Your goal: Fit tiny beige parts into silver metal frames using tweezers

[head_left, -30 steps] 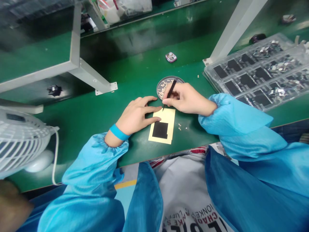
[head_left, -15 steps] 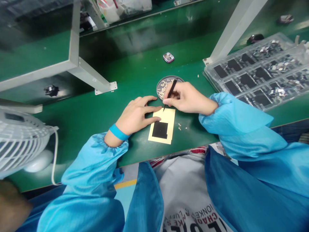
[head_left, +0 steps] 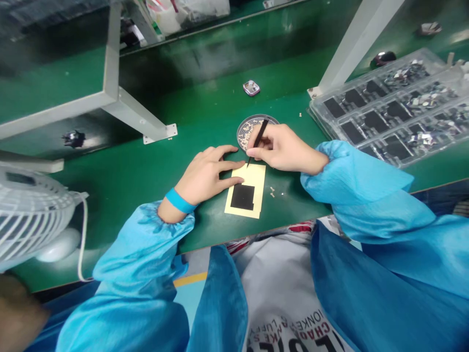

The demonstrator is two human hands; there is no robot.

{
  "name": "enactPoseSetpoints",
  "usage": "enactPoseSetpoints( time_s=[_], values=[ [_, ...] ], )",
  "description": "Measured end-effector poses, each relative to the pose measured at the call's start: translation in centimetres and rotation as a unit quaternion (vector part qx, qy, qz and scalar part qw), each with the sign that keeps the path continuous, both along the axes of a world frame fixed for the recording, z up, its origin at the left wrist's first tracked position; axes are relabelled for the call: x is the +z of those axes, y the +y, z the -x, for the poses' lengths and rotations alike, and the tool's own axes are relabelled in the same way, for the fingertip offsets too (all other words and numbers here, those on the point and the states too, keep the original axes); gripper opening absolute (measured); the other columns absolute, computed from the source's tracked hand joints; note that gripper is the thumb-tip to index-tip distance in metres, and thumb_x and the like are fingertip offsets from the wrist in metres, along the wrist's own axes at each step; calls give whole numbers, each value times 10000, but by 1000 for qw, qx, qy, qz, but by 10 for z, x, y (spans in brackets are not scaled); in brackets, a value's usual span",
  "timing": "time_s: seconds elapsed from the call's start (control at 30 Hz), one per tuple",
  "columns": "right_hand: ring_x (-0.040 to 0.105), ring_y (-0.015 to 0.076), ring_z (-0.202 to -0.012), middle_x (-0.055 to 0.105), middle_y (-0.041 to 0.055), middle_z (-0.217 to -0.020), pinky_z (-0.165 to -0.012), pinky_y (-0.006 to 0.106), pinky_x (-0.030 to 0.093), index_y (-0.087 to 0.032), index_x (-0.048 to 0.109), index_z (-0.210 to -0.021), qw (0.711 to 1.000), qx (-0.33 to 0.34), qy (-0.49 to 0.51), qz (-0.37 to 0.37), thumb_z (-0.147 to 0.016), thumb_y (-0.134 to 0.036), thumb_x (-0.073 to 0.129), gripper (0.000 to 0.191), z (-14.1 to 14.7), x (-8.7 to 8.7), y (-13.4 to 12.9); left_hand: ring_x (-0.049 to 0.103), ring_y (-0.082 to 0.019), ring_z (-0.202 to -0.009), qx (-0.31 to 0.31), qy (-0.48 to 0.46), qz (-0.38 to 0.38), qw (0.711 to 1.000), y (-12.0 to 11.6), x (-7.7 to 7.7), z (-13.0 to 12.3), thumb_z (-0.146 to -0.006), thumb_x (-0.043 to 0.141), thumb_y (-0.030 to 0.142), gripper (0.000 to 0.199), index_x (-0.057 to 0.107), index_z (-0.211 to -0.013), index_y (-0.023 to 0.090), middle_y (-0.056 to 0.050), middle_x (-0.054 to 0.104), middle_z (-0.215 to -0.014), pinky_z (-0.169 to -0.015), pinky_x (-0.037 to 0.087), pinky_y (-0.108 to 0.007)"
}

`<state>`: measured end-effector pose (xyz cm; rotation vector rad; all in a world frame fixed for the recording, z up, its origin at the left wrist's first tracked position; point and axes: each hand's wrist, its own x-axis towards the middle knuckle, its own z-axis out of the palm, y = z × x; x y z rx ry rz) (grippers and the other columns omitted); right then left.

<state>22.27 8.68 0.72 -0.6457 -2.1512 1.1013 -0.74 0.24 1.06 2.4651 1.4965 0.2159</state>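
My right hand (head_left: 280, 147) grips black tweezers (head_left: 261, 132) like a pen, their tip down at the upper part of a pale yellow sheet (head_left: 258, 188). A dark rectangular piece (head_left: 242, 197) lies on the lower half of that sheet. Fingers spread, my left hand (head_left: 207, 173) rests with its fingertips on the sheet's left side. Just beyond my right hand sits a round grey dish (head_left: 242, 128) of small pale pieces, partly hidden by the fingers. Whether the tweezers pinch anything is too small to tell.
Clear trays (head_left: 351, 110) with dark rectangular parts stand at the right. A white fan (head_left: 32, 210) is at the left. Metal shelf legs (head_left: 161, 133) meet the green table. A small purple-rimmed part (head_left: 251, 88) lies behind the dish, and tiny pale bits (head_left: 272, 191) right of the sheet.
Both hands, the tweezers and the sheet hold nearly the same place. The small purple-rimmed part at the back appears slightly further left in view.
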Motion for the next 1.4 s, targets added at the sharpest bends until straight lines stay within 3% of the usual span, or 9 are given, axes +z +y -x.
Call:
enactPoseSetpoints(
  time_s=[0.43, 0.7, 0.9, 1.2, 1.3, 1.4],
  values=[
    [567, 124, -688, 646, 12, -803, -607, 268, 476, -151, 626, -814, 1000, 1, 25, -2, -865, -212, 723, 125, 1, 0, 0, 564, -342, -1260, 3, -8, -3, 1000, 0, -1, 0, -931, 663, 510, 420, 736, -1287, 299, -75, 544, -1520, -1035, 442, -491],
    [643, 152, -705, 664, 11, -830, -640, 314, 581, -201, 617, -857, 989, -46, 136, 21, -886, -388, 761, 237, 2, -4, 0, 539, -342, -1272, 39, -21, 24, 999, -6, 6, -10, -914, 693, 470, 418, 667, -1267, 249, -78, 517, -1541, -1056, 426, -511],
    [650, 154, -717, 672, 6, -840, -615, 299, 585, -212, 644, -878, 989, -65, 131, -28, -884, -444, 752, 256, -1, 1, -6, 499, -361, -1318, 72, -35, 45, 996, -12, 5, -14, -832, 783, 478, 386, 639, -1082, 222, -88, 481, -1575, -1072, 412, -540],
    [657, 138, -745, 663, 6, -839, -638, 262, 570, -184, 665, -896, 983, -81, 132, -98, -919, -455, 707, 275, -4, 10, -11, 432, -352, -1398, 73, -65, 41, 994, -18, 0, -16, -814, 816, 435, 341, 628, -996, 216, -100, 485, -1553, -1107, 394, -533],
    [653, 140, -746, 660, 7, -827, -648, 267, 575, -185, 659, -880, 979, -92, 147, -105, -916, -485, 705, 306, -5, 12, -12, 495, -320, -1333, 72, -99, 35, 992, -18, -1, -18, -820, 816, 375, 308, 600, -969, 213, -102, 578, -1429, -1077, 421, -495],
    [656, 152, -750, 672, 17, -834, -661, 291, 595, -199, 647, -871, 975, -104, 168, -97, -904, -510, 715, 320, -6, 14, -14, 633, -227, -1040, 89, -170, 69, 979, -18, -6, -21, -857, 771, 298, 240, 599, -1004, 217, -49, 696, -1093, -915, 497, -393]
  ],
)
